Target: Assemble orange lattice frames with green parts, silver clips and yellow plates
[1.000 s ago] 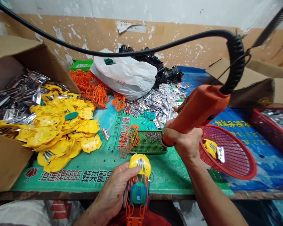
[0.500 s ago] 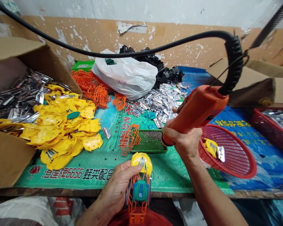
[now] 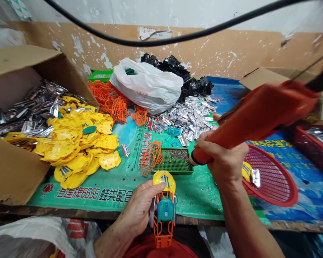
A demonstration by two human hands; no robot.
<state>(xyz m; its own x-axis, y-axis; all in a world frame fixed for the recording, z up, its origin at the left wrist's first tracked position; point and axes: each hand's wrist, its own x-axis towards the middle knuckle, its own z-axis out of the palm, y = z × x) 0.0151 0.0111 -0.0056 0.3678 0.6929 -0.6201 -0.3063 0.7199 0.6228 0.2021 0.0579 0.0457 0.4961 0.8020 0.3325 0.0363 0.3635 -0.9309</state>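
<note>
My left hand [image 3: 141,200] is closed on a toy assembly [image 3: 165,209] with a yellow top, teal middle and orange frame, at the table's front edge. Wrapped round a red-orange power tool [image 3: 247,122], my right hand [image 3: 222,157] holds it tilted, its tip at the right end of a green tray [image 3: 174,170] of small metal pieces. An orange lattice part [image 3: 152,156] leans over the tray's left side. Teal parts [image 3: 173,130] lie behind the tray.
Yellow parts [image 3: 78,139] spill from a cardboard box [image 3: 13,168] at left. Behind are orange frames [image 3: 104,96], a white bag [image 3: 148,86], black parts [image 3: 177,68] and silver pieces [image 3: 191,118]. A red basket [image 3: 280,179] stands right. A black cable [image 3: 150,43] hangs across.
The power tool has tilted further toward horizontal, its rear end swinging right, with my right hand moved slightly right. The cable shifted with it. My left hand still holds the assembly.
</note>
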